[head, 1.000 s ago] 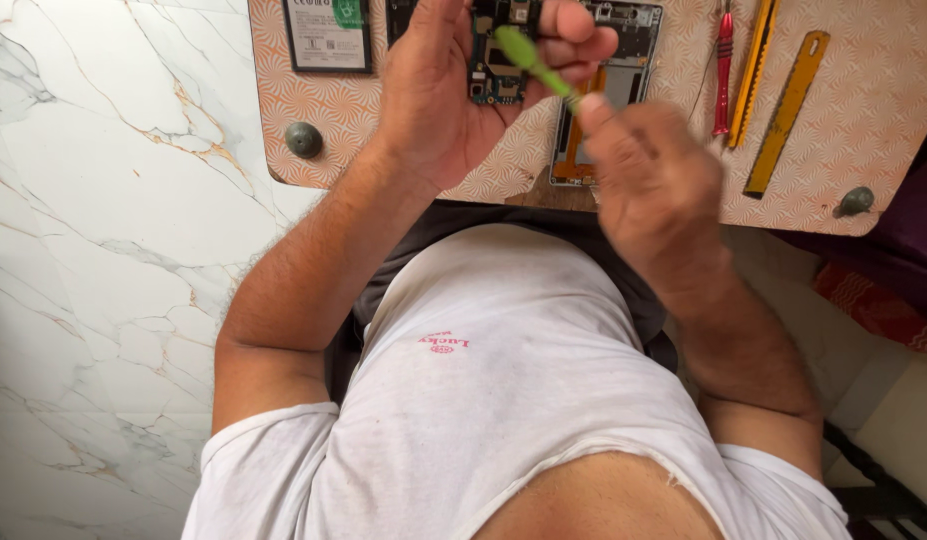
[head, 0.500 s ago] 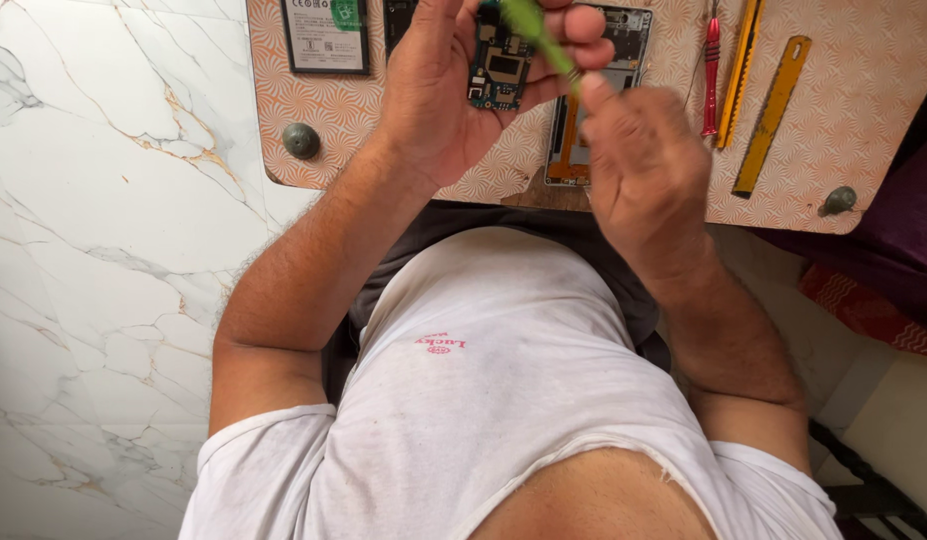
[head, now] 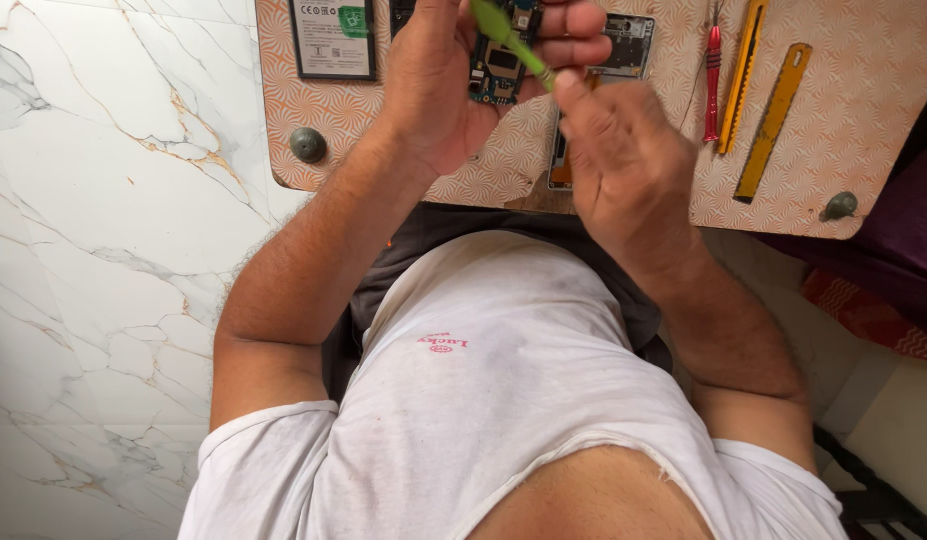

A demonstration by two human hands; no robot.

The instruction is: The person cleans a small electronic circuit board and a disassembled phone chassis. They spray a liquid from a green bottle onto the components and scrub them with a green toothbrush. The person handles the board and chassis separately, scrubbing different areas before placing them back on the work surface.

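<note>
We see open board (head: 623, 205) only in small patches: at lower centre of the frame's upper half, between our wrists, and at the far right beyond the yellow ruler (head: 771, 122). The battery (head: 331, 38) blocks the upper left corner, with a knob (head: 307, 144) below it. The red screwdriver (head: 712, 84) and a yellow tool (head: 740, 75) crowd the upper right. The phone frame (head: 623, 52) fills the upper centre. Marble floor (head: 103, 250) lies open on the left.

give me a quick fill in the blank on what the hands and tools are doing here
1. The left hand holds a small ____ board.
2. The right hand grips a tool with a ____ handle.
3. Beside the two yellow tools lies a screwdriver coloured ____.

Missing words: circuit; green; red
</note>
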